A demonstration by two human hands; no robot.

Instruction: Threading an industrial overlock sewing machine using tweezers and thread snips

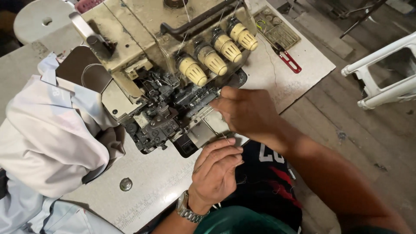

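Closest to the camera is the left hand (216, 167), with a silver watch (185, 207) on its wrist. Its fingers (225, 149) are curled in together, and a thin thread (219, 134) runs up from them. The thread is very fine, so I cannot tell just how the fingers pinch it. This hand sits at the front edge of the surface (151, 182), just over the person's dark shirt (264, 182).

A little farther up is the right hand (245, 110). Its fingers (219, 104) are close together at their tips and reach into the open front of the sewing machine (164, 65). The same thread goes from the lower hand up to this spot. The fingertips are right at the dark metal parts (173, 108) inside the machine, but I cannot tell if they touch them.

To the left, a pile of white cloth (47, 134) lies on the surface and leans on the machine.

Farther back, four yellow knobs (214, 52) stick out of the machine in a row. Behind them, a red tool (288, 60) lies flat on the surface. Far off to the right, a white chair (381, 73) stands on the wooden floor (368, 134).
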